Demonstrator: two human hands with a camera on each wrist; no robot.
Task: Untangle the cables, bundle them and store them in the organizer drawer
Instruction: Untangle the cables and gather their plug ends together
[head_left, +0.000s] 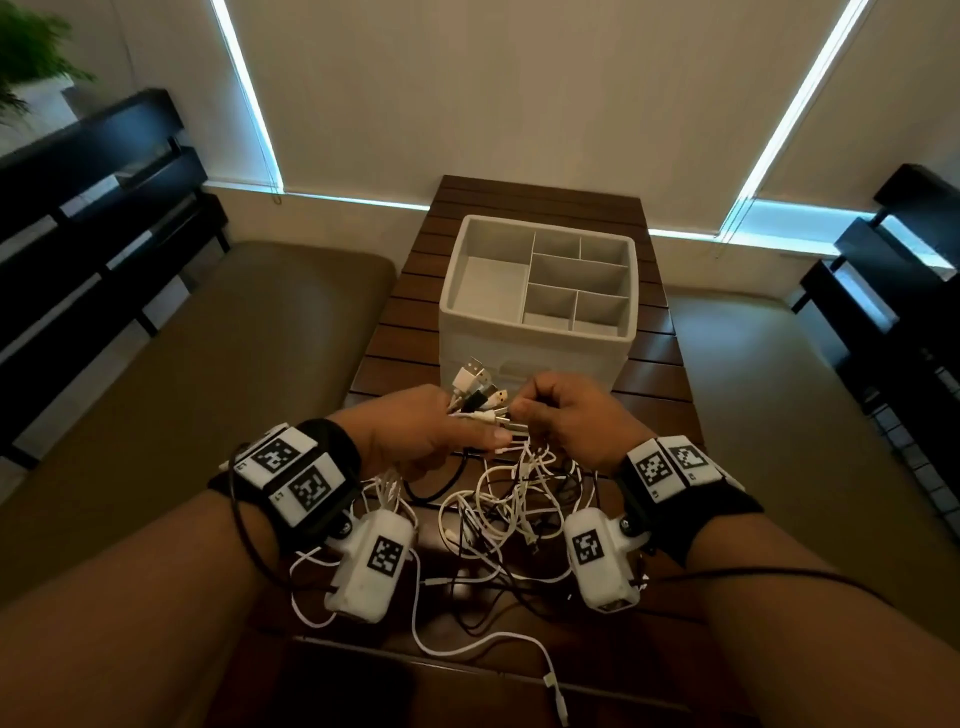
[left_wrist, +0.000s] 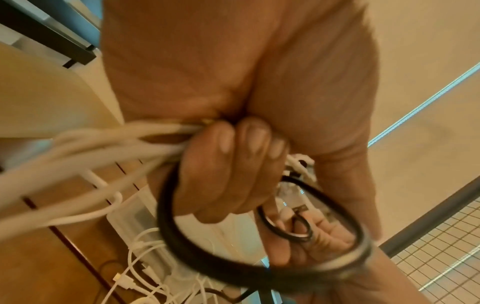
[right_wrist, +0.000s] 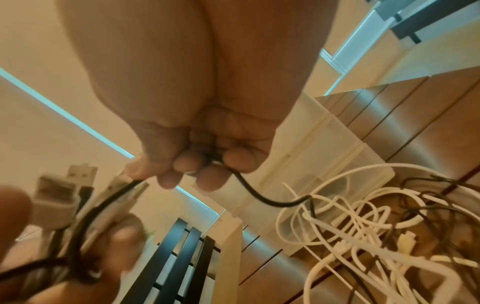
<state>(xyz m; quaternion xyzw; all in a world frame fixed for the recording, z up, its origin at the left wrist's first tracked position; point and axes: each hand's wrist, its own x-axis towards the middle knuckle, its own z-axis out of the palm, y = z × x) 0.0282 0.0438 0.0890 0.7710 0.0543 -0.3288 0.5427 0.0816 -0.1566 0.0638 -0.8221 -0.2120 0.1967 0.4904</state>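
Your left hand (head_left: 415, 431) is the anchor here: its grip is curled round a gathered bunch of cable ends, with the USB plugs (head_left: 475, 387) fanning up and to the right out of the fist, just left of centre frame in the head view. Your right hand (head_left: 571, 415) sits immediately to the right of that fan, nearly touching it, and its grip pinches a single black cable (right_wrist: 262, 198) between the fingertips (right_wrist: 185, 163). In the right wrist view that cable runs from the pinch down to the lower right into the tangle, while its other side leads left toward the plugs your other hand holds. So the line that matters lies left to right between the two fists, and the loose length hangs below both of them. The cables (head_left: 509, 499) sag from your hands in a white-and-black snarl onto the counter (head_left: 654, 364), in the lower middle of the frame. The organizer (head_left: 537, 291) stands beyond your hands, upper centre, its compartments showing nothing inside; its drawer front is mostly hidden behind the plugs. Judging by this, the right hand is the nearer one to free the black strand, drawing it rightward away from the bunch; expect it to snag on the white loops below.
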